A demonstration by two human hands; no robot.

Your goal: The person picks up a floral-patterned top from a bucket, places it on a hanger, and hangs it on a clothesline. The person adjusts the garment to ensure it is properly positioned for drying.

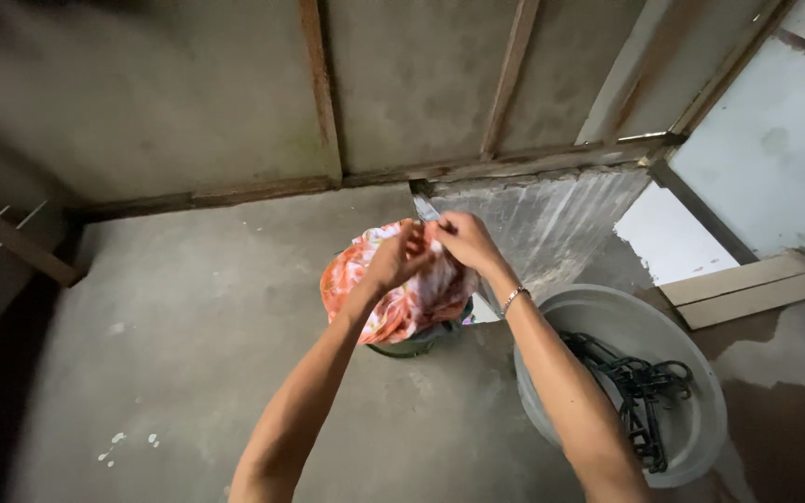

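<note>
Both arms reach forward and down from the bottom edge of the view, elbows cut off by the frame, forearms converging toward the middle. The left hand (395,256) and the right hand (463,239) meet at the top of an orange-and-white patterned cloth (402,303), close together and nearly touching each other. The fingers of both hands are curled closed, pinching the upper edge of the fabric. A thin bracelet (512,298) circles the right wrist.

The cloth hangs bunched and crumpled below the hands, with orange blotches on a pale ground. It is held directly over a dark green bucket (418,343) that stands on the grey concrete floor (188,354), and it covers most of the bucket's mouth, so only the lower rim shows.

To the right, beside the right forearm, sits a large pale basin (696,428) holding a tangle of dark clothes hangers (640,391); the forearm hides its left rim. What lies inside the bucket cannot be seen. Whether the cloth is wet cannot be told. The left side of the floor sinks into shadow.
</note>
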